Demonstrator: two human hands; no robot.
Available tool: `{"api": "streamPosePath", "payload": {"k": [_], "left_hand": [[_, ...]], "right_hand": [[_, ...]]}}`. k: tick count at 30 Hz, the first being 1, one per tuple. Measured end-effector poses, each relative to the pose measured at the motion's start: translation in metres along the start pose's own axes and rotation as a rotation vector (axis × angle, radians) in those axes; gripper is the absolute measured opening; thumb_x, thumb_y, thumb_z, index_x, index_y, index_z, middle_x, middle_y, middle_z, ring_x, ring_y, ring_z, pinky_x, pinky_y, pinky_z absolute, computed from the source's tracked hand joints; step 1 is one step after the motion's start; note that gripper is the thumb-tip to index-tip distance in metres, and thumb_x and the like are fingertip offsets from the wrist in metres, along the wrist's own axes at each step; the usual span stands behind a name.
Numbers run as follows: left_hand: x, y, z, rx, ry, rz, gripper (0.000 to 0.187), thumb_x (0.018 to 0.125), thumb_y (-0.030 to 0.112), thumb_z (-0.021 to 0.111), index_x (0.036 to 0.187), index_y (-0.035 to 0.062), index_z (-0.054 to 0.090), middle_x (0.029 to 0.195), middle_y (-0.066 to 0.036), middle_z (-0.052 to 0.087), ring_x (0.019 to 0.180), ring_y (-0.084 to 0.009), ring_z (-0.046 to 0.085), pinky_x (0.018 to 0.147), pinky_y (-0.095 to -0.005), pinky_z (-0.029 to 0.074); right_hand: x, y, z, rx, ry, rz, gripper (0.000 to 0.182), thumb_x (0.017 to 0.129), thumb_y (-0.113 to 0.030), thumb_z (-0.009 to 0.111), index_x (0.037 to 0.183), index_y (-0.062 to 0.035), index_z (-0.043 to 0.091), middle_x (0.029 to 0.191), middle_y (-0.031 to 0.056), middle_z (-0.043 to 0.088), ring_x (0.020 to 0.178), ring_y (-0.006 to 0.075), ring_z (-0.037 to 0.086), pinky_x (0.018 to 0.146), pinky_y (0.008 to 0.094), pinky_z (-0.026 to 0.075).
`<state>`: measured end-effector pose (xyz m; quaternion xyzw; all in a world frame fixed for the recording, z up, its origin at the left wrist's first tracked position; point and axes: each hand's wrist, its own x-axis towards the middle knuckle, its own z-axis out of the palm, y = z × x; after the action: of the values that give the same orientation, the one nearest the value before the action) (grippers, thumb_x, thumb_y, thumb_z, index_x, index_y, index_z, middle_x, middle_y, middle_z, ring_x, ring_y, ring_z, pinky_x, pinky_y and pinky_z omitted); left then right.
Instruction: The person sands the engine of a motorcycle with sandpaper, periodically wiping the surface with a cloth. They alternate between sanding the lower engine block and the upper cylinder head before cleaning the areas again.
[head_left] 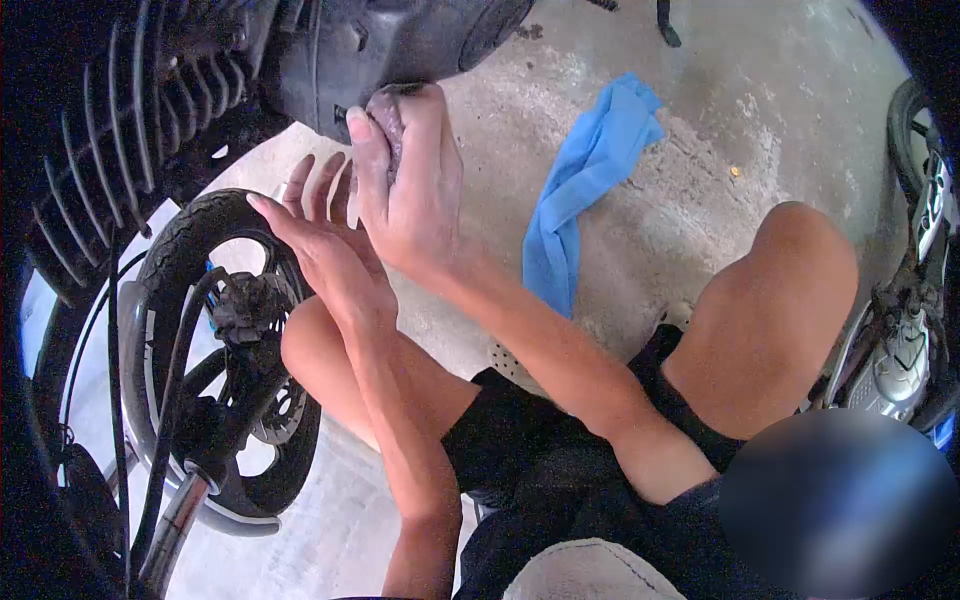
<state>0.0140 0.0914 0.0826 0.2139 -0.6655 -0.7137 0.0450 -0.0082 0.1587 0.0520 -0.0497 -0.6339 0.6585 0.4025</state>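
Note:
My right hand (415, 180) is closed around a crumpled greyish-purple rag (388, 125), its thumb pressed along the near side. The rag is right at the lower edge of a smooth black motorcycle panel (350, 70), and most of it is hidden in my fist. Just below and to the left, my left hand (335, 245) is open with fingers stretched apart, palm toward the panel's underside, holding nothing. Its fingertips are close to the right wrist and overlap the pale floor in this view.
The motorcycle's front wheel (210, 225) with its brake disc stands at left, below dark cooling fins (120, 120). A twisted blue cloth (590, 170) lies on the concrete floor (770, 80). Another motorbike (905, 350) stands at the right edge. My bent knees frame the space below.

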Motion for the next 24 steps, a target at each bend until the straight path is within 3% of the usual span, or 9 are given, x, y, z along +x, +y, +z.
{"api": "streamPosePath", "payload": {"k": [4,8,9,11,15,16,21,23,24], "left_hand": [[0.004,0.0,-0.001,-0.005,0.019,-0.01,0.079,0.09,0.069,0.03,0.13,0.0026,0.038,0.124,-0.018,0.046,0.122,-0.0268,0.043,0.104,-0.0385,0.035],[0.0,0.005,0.007,0.007,-0.017,-0.001,0.079,0.09,0.07,0.029,0.131,0.0038,0.038,0.124,-0.016,0.047,0.12,-0.0257,0.046,0.102,-0.0352,0.037],[-0.001,0.005,0.006,0.009,-0.016,-0.036,0.078,0.09,0.07,0.029,0.131,0.0042,0.038,0.124,-0.016,0.047,0.119,-0.0253,0.047,0.102,-0.0349,0.037],[-0.005,0.003,0.007,-0.05,0.014,-0.018,0.077,0.09,0.069,0.029,0.129,0.0036,0.041,0.123,-0.015,0.048,0.118,-0.0236,0.048,0.1,-0.0332,0.038],[-0.008,0.005,0.006,-0.011,0.041,0.017,0.076,0.091,0.068,0.028,0.128,0.0031,0.042,0.122,-0.015,0.05,0.118,-0.024,0.048,0.101,-0.0339,0.038],[-0.007,0.006,0.007,0.002,0.092,-0.011,0.076,0.092,0.068,0.028,0.128,0.0029,0.042,0.122,-0.015,0.05,0.118,-0.0241,0.049,0.101,-0.034,0.038],[-0.009,0.003,-0.002,-0.067,0.015,0.03,0.078,0.09,0.07,0.028,0.127,0.0025,0.042,0.12,-0.016,0.05,0.117,-0.0256,0.048,0.1,-0.0377,0.039],[-0.005,0.001,-0.006,0.003,0.032,0.016,0.078,0.089,0.071,0.028,0.126,0.0035,0.042,0.12,-0.015,0.05,0.119,-0.0263,0.046,0.1,-0.0426,0.038],[-0.003,0.002,-0.008,-0.04,0.02,-0.004,0.076,0.089,0.071,0.029,0.125,0.0046,0.043,0.12,-0.015,0.05,0.12,-0.0267,0.045,0.099,-0.0452,0.036]], "right_hand": [[0.026,-0.011,0.0,-0.108,0.078,-0.292,0.016,0.088,-0.003,0.056,0.1,0.0045,0.049,0.092,0.0183,0.048,0.082,0.0288,0.049,0.068,0.0385,0.043],[-0.008,0.013,0.003,0.027,0.056,-0.06,0.018,0.085,-0.002,0.058,0.099,0.005,0.05,0.094,0.0199,0.049,0.082,0.033,0.048,0.07,0.0399,0.042],[0.006,0.002,0.003,0.032,0.061,-0.057,0.018,0.085,-0.002,0.058,0.099,0.005,0.05,0.094,0.0199,0.049,0.082,0.033,0.048,0.07,0.0399,0.042],[0.026,-0.012,-0.002,-0.079,0.05,-0.314,0.017,0.086,-0.004,0.057,0.099,0.0045,0.05,0.095,0.02,0.049,0.083,0.0315,0.048,0.072,0.0404,0.042],[-0.005,0.007,0.001,-0.066,-0.031,-0.326,0.016,0.085,-0.004,0.058,0.097,0.0036,0.051,0.095,0.0196,0.05,0.083,0.0322,0.049,0.073,0.0413,0.042],[-0.008,0.011,0.009,0.01,0.039,-0.228,0.023,0.075,-0.005,0.065,0.093,0.0046,0.056,0.094,0.0143,0.051,0.088,0.0321,0.05,0.07,0.0425,0.043],[0.006,0.008,-0.003,-0.01,-0.027,-0.443,0.02,0.076,-0.001,0.063,0.091,0.006,0.053,0.094,0.0161,0.051,0.085,0.0335,0.049,0.07,0.0438,0.043],[0.0,0.015,-0.004,0.027,-0.011,-0.186,0.019,0.077,-0.003,0.062,0.092,0.0046,0.053,0.094,0.0156,0.051,0.084,0.0332,0.048,0.071,0.0432,0.042],[0.006,0.017,-0.006,-0.029,0.009,-0.291,0.019,0.088,-0.006,0.057,0.1,0.0044,0.047,0.095,0.0204,0.047,0.079,0.0313,0.047,0.07,0.0398,0.041]]}}
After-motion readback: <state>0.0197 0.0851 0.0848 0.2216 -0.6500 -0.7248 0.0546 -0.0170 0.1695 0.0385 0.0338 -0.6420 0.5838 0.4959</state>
